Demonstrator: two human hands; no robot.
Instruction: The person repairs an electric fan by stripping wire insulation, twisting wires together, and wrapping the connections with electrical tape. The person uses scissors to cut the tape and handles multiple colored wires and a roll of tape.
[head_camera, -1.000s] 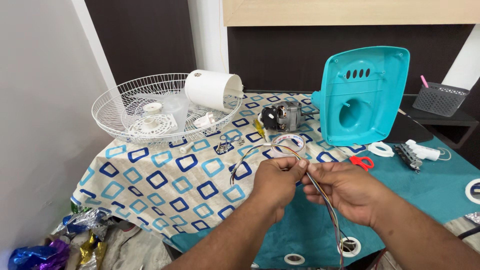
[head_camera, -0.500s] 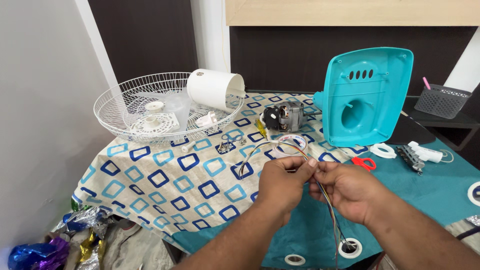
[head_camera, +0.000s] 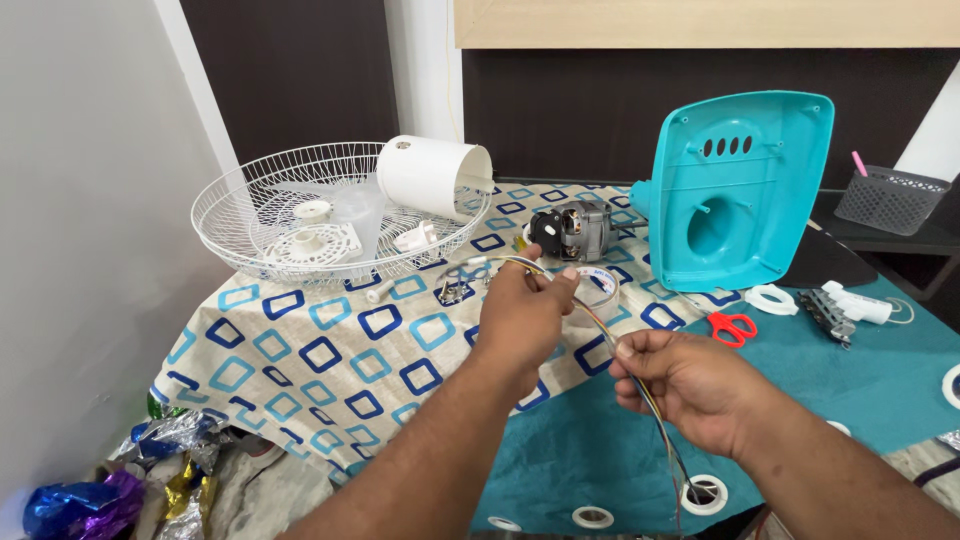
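From the head camera I am looking down at both hands working over a table draped in a patterned cloth. My left hand is pinching a bundle of coloured wires between thumb and fingertips, fingers closed tight on it, lifting the upper end clear of the cloth. My right hand is gripping the same bundle lower down, fingers curled narrow around it, so the stretch between the two hands is being held taut and straight; I judge that keeps the strands apart enough to follow. Below the right hand the wires are trailing toward the near table edge.

Just behind the hands a small electric motor is lying on the cloth. The white wire fan guard is sitting face up like a basket, holding a white cylindrical housing, a clear blade piece and small white fittings. The turquoise plastic cover is standing upright to the right, with red-handled scissors near its foot. A grey mesh basket is sitting well apart at the far right, with a pink stick poking out of it.
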